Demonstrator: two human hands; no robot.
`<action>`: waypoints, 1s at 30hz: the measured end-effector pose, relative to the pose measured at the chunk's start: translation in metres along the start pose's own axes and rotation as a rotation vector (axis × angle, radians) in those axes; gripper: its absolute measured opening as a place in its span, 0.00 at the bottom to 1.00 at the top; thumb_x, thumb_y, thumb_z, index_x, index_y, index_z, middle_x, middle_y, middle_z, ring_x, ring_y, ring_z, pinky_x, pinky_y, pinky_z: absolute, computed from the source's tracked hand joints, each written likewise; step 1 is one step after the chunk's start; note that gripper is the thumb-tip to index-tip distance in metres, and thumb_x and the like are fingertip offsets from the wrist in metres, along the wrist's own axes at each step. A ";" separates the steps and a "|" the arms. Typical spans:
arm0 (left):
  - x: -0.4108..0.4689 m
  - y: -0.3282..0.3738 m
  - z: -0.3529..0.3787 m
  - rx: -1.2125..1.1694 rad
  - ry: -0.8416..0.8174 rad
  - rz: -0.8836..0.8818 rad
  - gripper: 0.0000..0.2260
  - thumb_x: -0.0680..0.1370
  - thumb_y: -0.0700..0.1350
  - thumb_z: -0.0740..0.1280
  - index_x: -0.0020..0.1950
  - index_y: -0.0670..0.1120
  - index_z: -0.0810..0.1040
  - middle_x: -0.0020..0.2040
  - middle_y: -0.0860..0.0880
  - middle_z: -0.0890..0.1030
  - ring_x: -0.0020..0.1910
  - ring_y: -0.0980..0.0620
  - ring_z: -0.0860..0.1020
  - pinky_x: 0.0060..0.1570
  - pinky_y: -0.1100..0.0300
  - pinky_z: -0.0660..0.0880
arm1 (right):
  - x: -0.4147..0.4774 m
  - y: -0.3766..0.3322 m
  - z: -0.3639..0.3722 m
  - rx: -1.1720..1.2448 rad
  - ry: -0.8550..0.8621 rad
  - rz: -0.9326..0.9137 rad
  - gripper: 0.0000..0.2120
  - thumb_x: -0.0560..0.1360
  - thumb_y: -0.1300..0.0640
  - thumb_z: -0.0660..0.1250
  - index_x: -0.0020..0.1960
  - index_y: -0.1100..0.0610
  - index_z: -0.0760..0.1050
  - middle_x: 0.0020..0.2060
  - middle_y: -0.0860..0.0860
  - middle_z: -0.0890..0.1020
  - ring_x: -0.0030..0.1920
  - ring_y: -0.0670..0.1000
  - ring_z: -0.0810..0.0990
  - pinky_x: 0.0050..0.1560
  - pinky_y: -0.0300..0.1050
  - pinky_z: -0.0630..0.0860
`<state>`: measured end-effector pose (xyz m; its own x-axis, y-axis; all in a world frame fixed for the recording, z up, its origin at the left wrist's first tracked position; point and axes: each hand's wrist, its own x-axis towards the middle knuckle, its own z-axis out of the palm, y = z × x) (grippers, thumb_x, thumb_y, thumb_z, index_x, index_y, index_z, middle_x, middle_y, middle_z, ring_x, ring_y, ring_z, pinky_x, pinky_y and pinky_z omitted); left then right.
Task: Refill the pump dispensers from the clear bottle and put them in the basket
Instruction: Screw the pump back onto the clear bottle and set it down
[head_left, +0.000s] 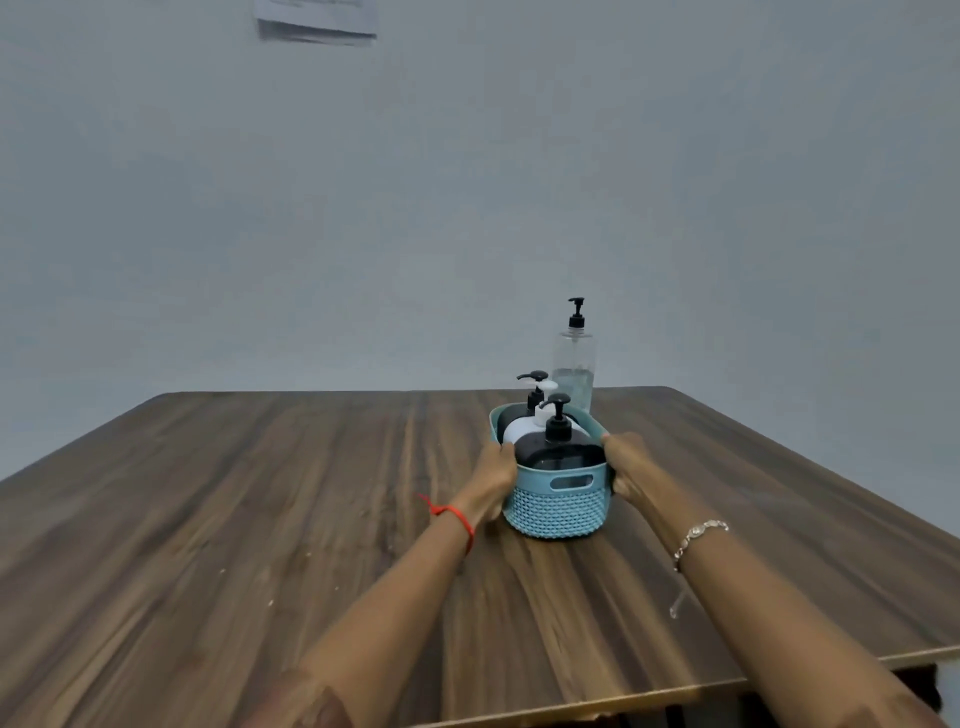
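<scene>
The left hand clasps the left end of the basket, thumb up at the rim and fingers curled round the wall. The right hand grips the opposite end the same way, so the basket sits squeezed between both. Both forearms reach straight out from the near edge; a red thread circles the left wrist and a silver chain bracelet the right.

The basket is a small oval tub of pale blue plastic, smooth along its upper band with a slot handle, and moulded in a knitted weave below. It rests on the surface, a dark wood-grain top with a thin light edge. Three pump dispensers stand inside it: a glossy black one nearest, a white one behind, and another black one farthest. The clear bottle, tall, round-shouldered and transparent with a black pump, stands just beyond the basket, holding liquid only in its lower part.

A sheet of paper hangs on the plain grey wall.
</scene>
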<state>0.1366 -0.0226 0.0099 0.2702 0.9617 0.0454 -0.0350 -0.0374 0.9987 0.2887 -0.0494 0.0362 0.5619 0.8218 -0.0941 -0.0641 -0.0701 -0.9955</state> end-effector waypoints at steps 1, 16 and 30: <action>0.004 -0.002 -0.007 0.023 0.014 0.005 0.15 0.80 0.37 0.53 0.58 0.30 0.75 0.57 0.33 0.79 0.48 0.44 0.77 0.45 0.55 0.75 | -0.003 -0.001 0.006 0.007 0.011 -0.008 0.06 0.77 0.69 0.57 0.50 0.67 0.72 0.34 0.58 0.76 0.31 0.53 0.75 0.17 0.37 0.73; -0.053 0.027 -0.128 0.227 0.188 0.016 0.16 0.81 0.36 0.50 0.41 0.36 0.75 0.39 0.41 0.75 0.32 0.51 0.71 0.18 0.67 0.69 | -0.064 0.014 0.121 0.017 -0.118 -0.010 0.14 0.76 0.72 0.54 0.59 0.72 0.69 0.51 0.62 0.77 0.52 0.61 0.80 0.50 0.52 0.79; -0.064 0.009 -0.137 0.241 0.242 0.025 0.16 0.83 0.45 0.50 0.47 0.39 0.75 0.41 0.44 0.76 0.39 0.50 0.73 0.36 0.57 0.67 | -0.087 0.027 0.111 -0.293 -0.228 -0.204 0.20 0.81 0.52 0.51 0.60 0.65 0.73 0.53 0.59 0.80 0.49 0.56 0.79 0.52 0.50 0.75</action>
<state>-0.0126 -0.0472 0.0131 0.0345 0.9952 0.0916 0.1971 -0.0966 0.9756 0.1468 -0.0599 0.0191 0.3395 0.9374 0.0782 0.2849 -0.0233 -0.9583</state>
